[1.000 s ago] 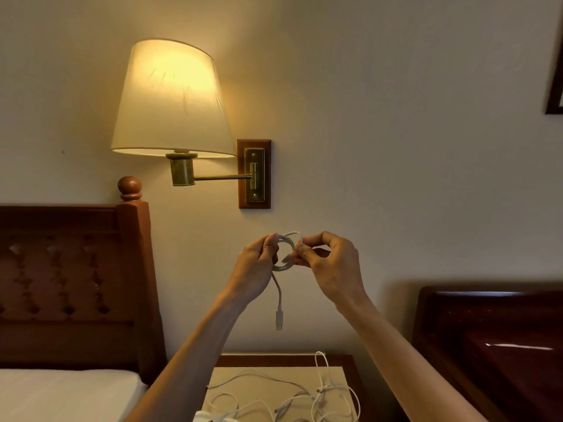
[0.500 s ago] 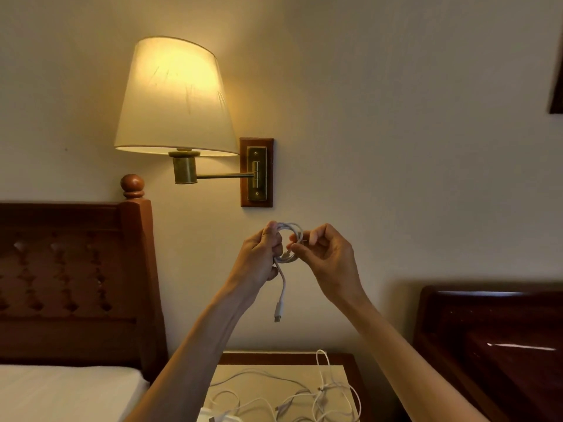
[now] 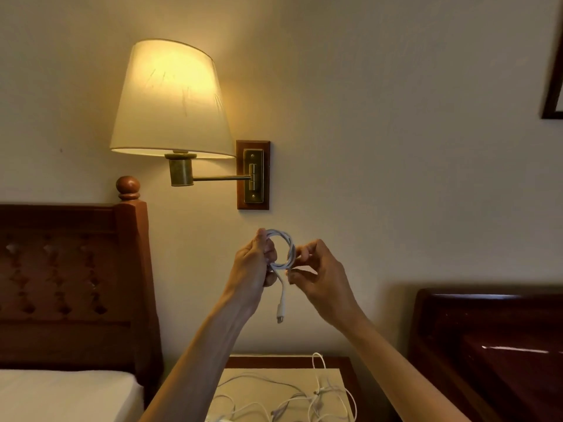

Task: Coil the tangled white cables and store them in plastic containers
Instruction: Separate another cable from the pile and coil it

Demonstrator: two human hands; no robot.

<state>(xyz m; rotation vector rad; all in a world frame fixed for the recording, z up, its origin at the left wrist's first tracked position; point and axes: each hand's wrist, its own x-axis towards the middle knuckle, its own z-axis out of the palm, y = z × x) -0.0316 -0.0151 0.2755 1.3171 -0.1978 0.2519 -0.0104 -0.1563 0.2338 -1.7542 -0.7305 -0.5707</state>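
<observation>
A white cable (image 3: 288, 249) is wound into a small round coil held up in front of the wall. My left hand (image 3: 254, 269) pinches the coil's left side, and its loose tail with a plug (image 3: 280, 312) hangs down below. My right hand (image 3: 316, 275) pinches the coil's right side with thumb and forefinger. Below, several tangled white cables (image 3: 292, 397) lie on the bedside table (image 3: 344, 360). No plastic container shows.
A lit wall lamp (image 3: 170, 99) on a brass arm hangs above the hands. A wooden headboard (image 3: 73, 281) and white mattress (image 3: 67, 394) stand at the left. A dark glossy wooden piece of furniture (image 3: 493, 345) is at the right, a picture frame (image 3: 553, 95) at the upper right.
The coil has opened into a wider, rounder loop between my hands. The hanging tail has grown shorter, and both hands have shifted slightly.
</observation>
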